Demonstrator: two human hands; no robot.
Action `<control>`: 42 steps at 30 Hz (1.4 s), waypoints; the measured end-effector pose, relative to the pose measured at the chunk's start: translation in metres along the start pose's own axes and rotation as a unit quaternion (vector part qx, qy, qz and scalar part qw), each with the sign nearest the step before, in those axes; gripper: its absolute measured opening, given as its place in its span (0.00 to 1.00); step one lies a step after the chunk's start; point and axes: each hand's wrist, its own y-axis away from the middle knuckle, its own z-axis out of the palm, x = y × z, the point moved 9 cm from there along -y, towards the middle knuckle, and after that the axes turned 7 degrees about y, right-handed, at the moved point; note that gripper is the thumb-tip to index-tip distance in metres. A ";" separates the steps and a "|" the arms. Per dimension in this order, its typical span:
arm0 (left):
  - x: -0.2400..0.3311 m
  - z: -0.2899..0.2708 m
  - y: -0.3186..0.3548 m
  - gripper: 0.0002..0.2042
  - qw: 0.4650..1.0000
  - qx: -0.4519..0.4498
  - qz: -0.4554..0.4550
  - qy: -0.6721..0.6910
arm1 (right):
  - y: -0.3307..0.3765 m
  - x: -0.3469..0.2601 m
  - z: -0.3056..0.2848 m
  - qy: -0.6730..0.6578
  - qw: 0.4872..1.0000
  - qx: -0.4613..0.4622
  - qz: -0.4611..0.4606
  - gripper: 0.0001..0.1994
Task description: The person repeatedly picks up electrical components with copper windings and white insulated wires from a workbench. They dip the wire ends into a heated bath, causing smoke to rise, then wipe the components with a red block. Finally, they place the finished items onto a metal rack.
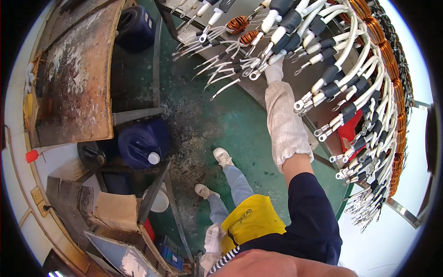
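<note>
My right hand, in a white glove with a pale sleeve cover up the forearm, reaches up among wire leads at the top. Its fingers are hidden behind them, so I cannot tell whether they grip anything. These leads are white with black sleeving and metal ring terminals, and run from copper-wound coils packed in a long row. Two smaller coils lie near the reaching hand. Low beside the yellow apron, my left hand hangs in a white glove; its fingers are too indistinct to read.
A metal-framed rack supports the coils along the right. At left stands a worn wooden-topped table. Blue drums and a white bucket sit near its legs. Cardboard boxes crowd the lower left above the stained green floor.
</note>
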 end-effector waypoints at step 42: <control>-0.433 -0.286 0.087 0.21 0.906 0.288 0.060 0.305 | 0.639 0.092 -0.003 0.542 0.230 -0.586 -0.557 0.23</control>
